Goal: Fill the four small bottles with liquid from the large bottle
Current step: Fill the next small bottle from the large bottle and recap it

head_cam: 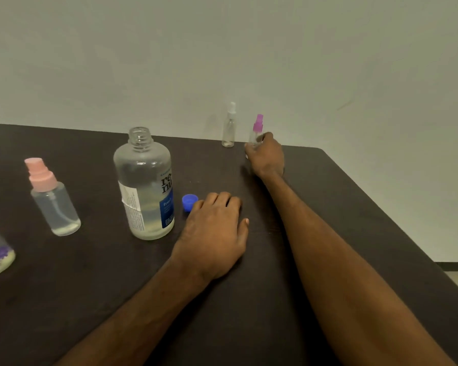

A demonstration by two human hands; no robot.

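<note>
- On the table (354, 207), the large bottle (143, 186) is flanked by a cap (189, 201) at right and the near spray bottle (54, 199) at left.
- Behind them, the rear spray bottle (228, 130) and the rightmost spray bottle (258, 125) are stood side by side.

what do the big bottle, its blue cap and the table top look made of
Large bottle: likely clear plastic, glossy; liquid shows through its wall.
Blue cap: opaque moulded plastic, it seems, smooth.
Table: dark matt top, faint grain; laminate or wood, cannot tell.
</note>
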